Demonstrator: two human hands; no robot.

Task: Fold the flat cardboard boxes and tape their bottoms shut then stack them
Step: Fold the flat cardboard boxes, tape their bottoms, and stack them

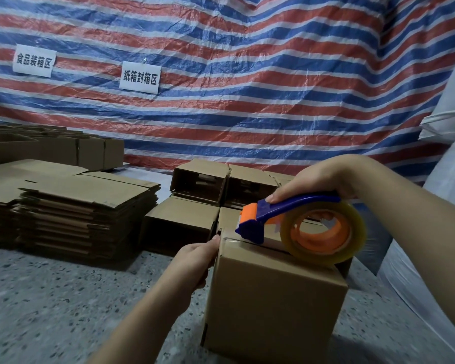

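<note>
Cardboard box (273, 298) stands on the floor (63, 298), steadied at its far left edge by the left hand (197, 258), whose grip cannot be told. Right hand (318, 179) grasps the dispenser (294, 222) over the seam; if it veers, the tape (323, 232) could miss the seam or wrinkle.

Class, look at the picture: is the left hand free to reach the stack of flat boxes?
Probably not yet. The left hand is steadying the box during taping. Only bare floor lies between it and the flat boxes.
</note>
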